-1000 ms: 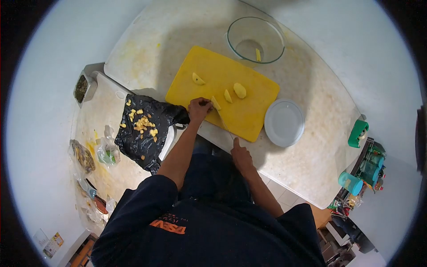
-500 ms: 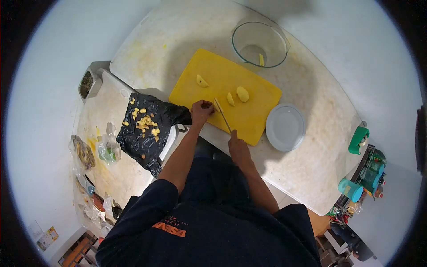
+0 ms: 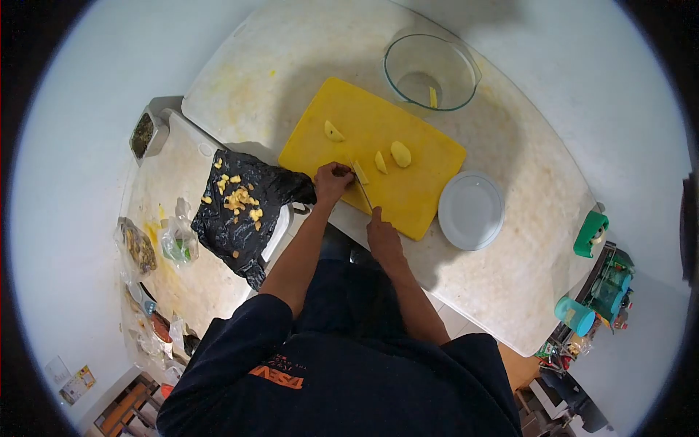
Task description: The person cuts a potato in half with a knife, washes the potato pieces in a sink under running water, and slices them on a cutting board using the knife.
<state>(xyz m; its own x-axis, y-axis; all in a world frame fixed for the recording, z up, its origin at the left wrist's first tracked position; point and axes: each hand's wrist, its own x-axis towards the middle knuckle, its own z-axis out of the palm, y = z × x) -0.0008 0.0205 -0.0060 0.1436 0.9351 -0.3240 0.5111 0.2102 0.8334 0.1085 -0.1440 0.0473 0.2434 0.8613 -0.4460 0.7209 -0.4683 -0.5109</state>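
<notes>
My right hand (image 3: 384, 237) grips a knife (image 3: 366, 199), its blade slanting up and left across the yellow cutting board (image 3: 416, 195). At the board's near left edge, my left hand (image 3: 333, 180) has its fingers closed on a potato piece mostly hidden beneath them, right beside the blade. A cut potato strip (image 3: 361, 172) lies against the right side of the blade. Farther over on the board are a potato wedge (image 3: 333, 132), a thinner wedge (image 3: 380, 162) and a larger peeled potato piece (image 3: 400, 154).
Beyond the board stands a glass bowl (image 3: 455, 86) with pale yellow strips in it. A white plate (image 3: 471, 210) sits to the right. A black plastic bag (image 3: 218, 240) with peelings lies left; a green tape dispenser (image 3: 590, 234) is at the far right.
The knife has moved down and slightly toward me, and a potato strip now lies beside its blade. My left hand stays in nearly the same place. The view has shifted slightly.
</notes>
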